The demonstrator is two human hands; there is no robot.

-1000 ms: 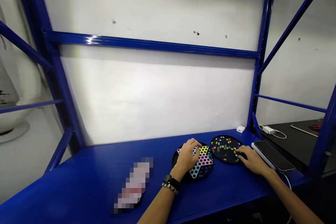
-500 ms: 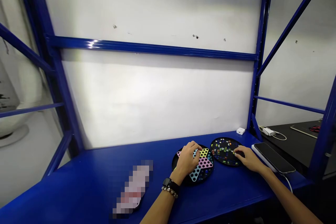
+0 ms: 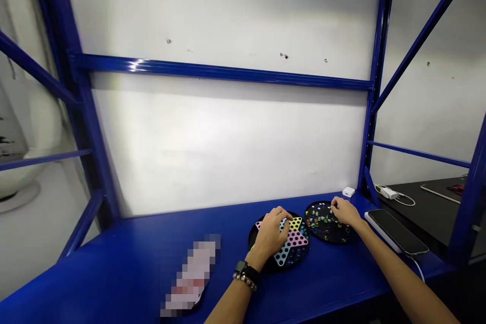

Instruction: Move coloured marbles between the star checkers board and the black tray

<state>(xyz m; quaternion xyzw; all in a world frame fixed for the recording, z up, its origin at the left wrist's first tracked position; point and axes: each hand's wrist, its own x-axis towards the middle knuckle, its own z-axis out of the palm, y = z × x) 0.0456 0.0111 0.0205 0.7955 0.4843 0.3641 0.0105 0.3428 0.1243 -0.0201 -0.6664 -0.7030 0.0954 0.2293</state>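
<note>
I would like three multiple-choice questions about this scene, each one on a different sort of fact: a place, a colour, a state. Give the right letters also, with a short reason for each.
1. Where is the right hand?
A) Against the wall
B) On the black round tray of marbles
C) On the small white box

2. What colour is the shelf top?
A) Blue
B) Green
C) White

3. How is the phone placed?
A) Held in a hand
B) Upright against the wall
C) Lying flat

Answers:
1. B, because the fingers rest at the tray's upper edge.
2. A, because the surface shows blue along its length.
3. C, because it lies with its dark face up at the shelf's right end.
</note>
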